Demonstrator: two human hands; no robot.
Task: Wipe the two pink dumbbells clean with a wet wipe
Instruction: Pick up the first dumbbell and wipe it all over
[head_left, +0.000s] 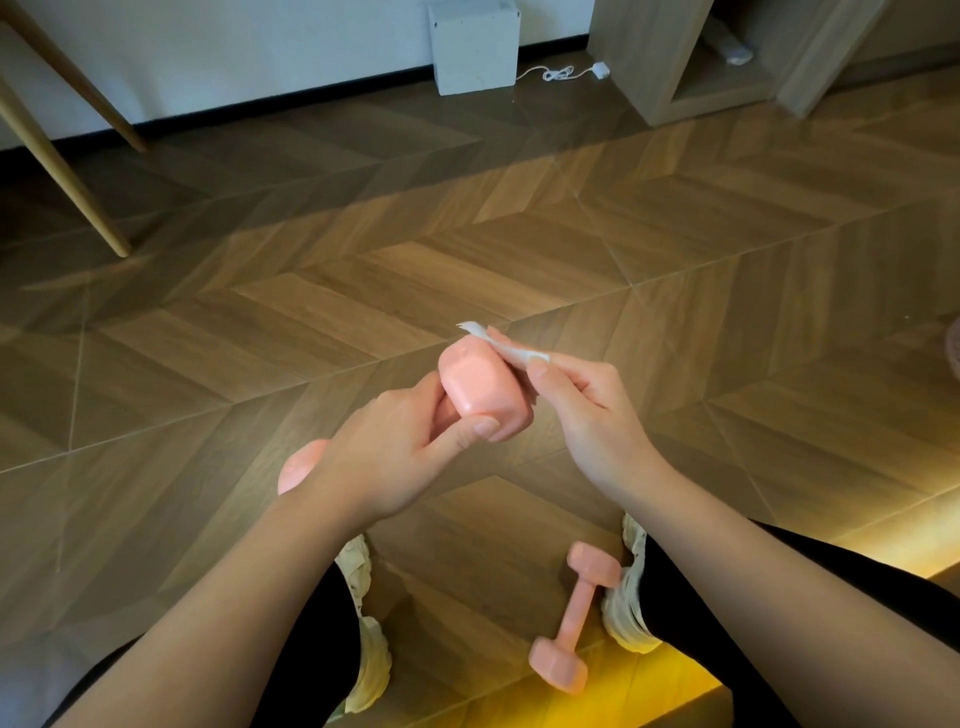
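My left grip (395, 447) curls round the raised dumbbell (483, 389); my right grip (587, 410) pinches the wet wipe (514, 353) against its far head; I judge a damp slip could drop it onto the second dumbbell (576, 618) on the floor (467, 249)

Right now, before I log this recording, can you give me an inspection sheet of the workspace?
Surface: wooden chevron floor, evenly lit, with a yellow glow at the lower right.
Job's things: held dumbbell raised above the floor; second dumbbell lying on the floor between the shoes; wet wipe against the held dumbbell's end.
Clutter: white box standing by the wall.
Hands: left hand grips the held dumbbell; right hand pinches the wet wipe.
Cables: white cable with a plug, loose on the floor beside the box.
Surroundings: wooden legs at the left, wooden shelf unit at the upper right.
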